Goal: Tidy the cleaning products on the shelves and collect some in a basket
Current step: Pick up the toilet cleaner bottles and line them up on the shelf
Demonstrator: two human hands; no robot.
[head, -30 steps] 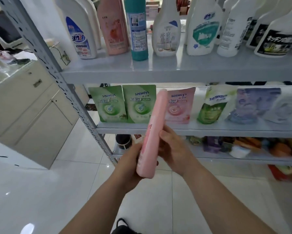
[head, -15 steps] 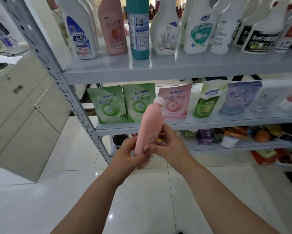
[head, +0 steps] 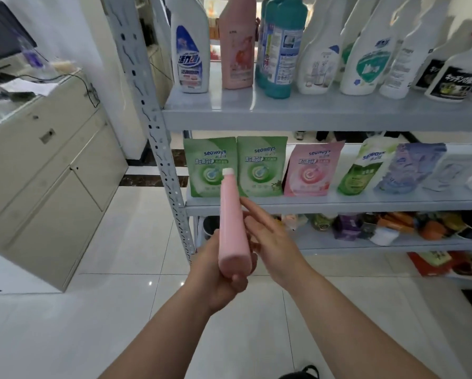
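Head view: pink bottle (head: 233,231), gripped low by left hand (head: 218,280) alone, right hand (head: 276,244) open beside it, could be dropped.

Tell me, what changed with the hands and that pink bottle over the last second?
The right hand has let go: its fingers, earlier curled on the pink bottle, now stretch straight beside it. The left hand still grips the bottle's base, cap up. The shelf pouches stayed put.
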